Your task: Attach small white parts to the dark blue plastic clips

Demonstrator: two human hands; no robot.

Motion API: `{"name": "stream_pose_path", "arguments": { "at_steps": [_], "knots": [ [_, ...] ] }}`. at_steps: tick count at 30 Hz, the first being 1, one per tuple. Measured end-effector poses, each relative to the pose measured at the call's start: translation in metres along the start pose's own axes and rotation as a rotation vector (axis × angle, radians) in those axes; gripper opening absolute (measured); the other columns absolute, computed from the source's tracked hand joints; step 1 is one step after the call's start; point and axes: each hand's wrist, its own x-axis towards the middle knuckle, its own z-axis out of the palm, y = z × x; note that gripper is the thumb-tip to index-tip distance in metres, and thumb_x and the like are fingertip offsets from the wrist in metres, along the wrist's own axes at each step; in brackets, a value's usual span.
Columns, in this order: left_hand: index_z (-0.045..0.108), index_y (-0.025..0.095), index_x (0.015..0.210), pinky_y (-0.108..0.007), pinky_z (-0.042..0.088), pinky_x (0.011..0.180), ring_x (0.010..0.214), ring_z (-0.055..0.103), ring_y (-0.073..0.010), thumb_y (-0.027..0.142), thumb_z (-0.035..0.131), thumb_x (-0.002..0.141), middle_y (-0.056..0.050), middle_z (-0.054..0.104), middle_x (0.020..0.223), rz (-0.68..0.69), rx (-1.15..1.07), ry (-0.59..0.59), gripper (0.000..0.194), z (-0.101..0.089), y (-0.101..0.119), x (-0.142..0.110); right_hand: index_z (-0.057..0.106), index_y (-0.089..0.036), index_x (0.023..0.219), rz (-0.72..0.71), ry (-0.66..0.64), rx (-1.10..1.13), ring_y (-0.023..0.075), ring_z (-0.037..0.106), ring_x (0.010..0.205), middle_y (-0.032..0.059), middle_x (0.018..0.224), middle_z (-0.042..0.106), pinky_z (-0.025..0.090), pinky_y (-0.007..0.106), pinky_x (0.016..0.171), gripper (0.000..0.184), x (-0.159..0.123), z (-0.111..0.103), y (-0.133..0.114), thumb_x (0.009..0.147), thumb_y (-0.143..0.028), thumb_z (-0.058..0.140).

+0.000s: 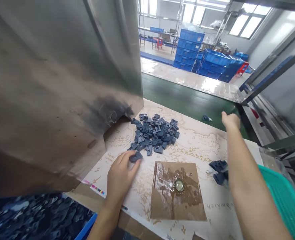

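My left hand [122, 175] rests on a printed paper sheet [199, 146], its fingertips on a dark blue plastic part [136, 156] at the near edge of a heap of similar parts [153, 133]. My right hand [231, 120] reaches over the far side of the sheet, its fingers bunched and nothing visible in them. A small blue part [207, 118] lies beyond the sheet, left of that hand. Several more dark blue parts [218, 170] sit partly behind my right forearm. Between my hands lies a wet brown cardboard square [177, 191] with a round glass-topped disc [179, 185].
A large dull metal sheet [49, 83] fills the left of the view. A blue bin of dark parts [37, 216] sits at lower left, and a teal plastic bin [284, 203] at lower right. Beyond lie a green belt [184, 100] and stacked blue crates [191, 50].
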Motion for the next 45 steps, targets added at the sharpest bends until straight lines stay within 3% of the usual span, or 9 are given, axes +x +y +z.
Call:
{"name": "stream_pose_path", "arguments": {
  "at_steps": [4,8,12,15,24,29,33,41,45],
  "knots": [
    [0.064,0.022,0.091,-0.03,0.054,0.064,0.063,0.068,-0.0192,0.042,0.064,0.076,-0.002,0.073,0.08,-0.106,-0.201,-0.049,0.025,-0.005,0.004,-0.005,0.063,-0.017,0.076,0.126,0.127,0.011,0.0225,0.059,0.08,0.0085,0.071,0.062,0.041,0.034,0.07,0.031,-0.042,-0.058,0.026,0.088,-0.043,0.054],
    [0.063,0.021,0.092,-0.031,0.056,0.067,0.065,0.07,-0.02,0.047,0.068,0.068,-0.004,0.074,0.081,-0.262,-0.334,-0.051,0.037,-0.009,0.008,-0.011,0.065,-0.024,0.071,0.095,0.096,-0.012,0.0216,0.057,0.068,0.0049,0.066,0.062,0.037,0.03,0.059,0.012,-0.142,-0.103,0.053,0.078,-0.034,0.066],
    [0.059,0.021,0.091,-0.031,0.057,0.066,0.07,0.07,-0.0205,0.05,0.073,0.062,-0.004,0.072,0.08,-0.34,-0.452,-0.053,0.044,-0.011,0.012,-0.013,0.071,-0.024,0.085,0.111,-0.415,-0.163,0.0256,0.066,0.076,0.0053,0.082,0.071,0.044,0.031,0.059,0.011,-0.242,-0.105,0.081,0.075,-0.026,0.066],
    [0.061,0.021,0.093,-0.029,0.058,0.066,0.08,0.068,-0.0205,0.051,0.07,0.065,-0.005,0.069,0.088,-0.308,-0.517,-0.056,0.042,-0.012,0.013,-0.014,0.072,-0.024,0.093,0.135,-0.627,-0.304,0.0297,0.067,0.087,0.008,0.093,0.073,0.046,0.032,0.064,0.022,-0.275,-0.089,0.104,0.071,-0.022,0.067],
    [0.062,0.021,0.094,-0.032,0.06,0.071,0.083,0.067,-0.0196,0.053,0.071,0.062,-0.006,0.066,0.096,-0.367,-0.736,-0.062,0.046,-0.01,0.014,-0.011,0.058,-0.021,0.063,0.061,-0.478,-0.115,0.0285,0.067,0.083,0.0089,0.079,0.071,0.047,0.036,0.07,0.012,-0.276,-0.069,0.119,0.074,-0.025,0.061],
    [0.06,0.02,0.09,-0.033,0.06,0.075,0.087,0.067,-0.0214,0.045,0.073,0.059,-0.006,0.067,0.093,-0.441,-0.807,-0.117,0.042,-0.01,0.017,-0.009,0.054,-0.021,0.082,0.07,-0.309,0.259,0.0258,0.067,0.094,0.0148,0.105,0.069,0.053,0.036,0.071,0.039,-0.28,-0.07,0.101,0.087,-0.057,0.038],
    [0.064,0.02,0.087,-0.027,0.059,0.061,0.083,0.065,-0.02,0.042,0.072,0.059,-0.004,0.064,0.089,-0.393,-0.731,-0.144,0.037,-0.01,0.015,-0.009,0.057,-0.019,0.083,0.276,-0.214,0.853,0.0178,0.064,0.064,0.0105,0.083,0.071,0.05,0.028,0.052,0.051,-0.283,-0.067,0.07,0.068,-0.066,0.066],
    [0.07,0.018,0.092,-0.028,0.058,0.066,0.094,0.064,-0.0217,0.045,0.066,0.068,-0.008,0.067,0.104,-0.261,-0.671,-0.241,0.036,-0.012,0.016,-0.006,0.074,-0.02,0.084,0.392,-0.376,1.203,0.0174,0.068,0.08,0.0078,0.092,0.073,0.056,0.029,0.07,0.043,-0.274,-0.047,0.003,0.054,-0.049,0.086],
    [0.071,0.017,0.094,-0.029,0.057,0.073,0.088,0.066,-0.0197,0.044,0.065,0.074,-0.008,0.071,0.102,-0.213,-0.672,-0.326,0.035,-0.012,0.014,-0.005,0.074,-0.022,0.078,0.356,-0.453,1.268,0.018,0.068,0.073,0.0078,0.087,0.074,0.054,0.025,0.056,0.039,-0.266,-0.017,-0.019,0.054,-0.051,0.085]
  ]
}}
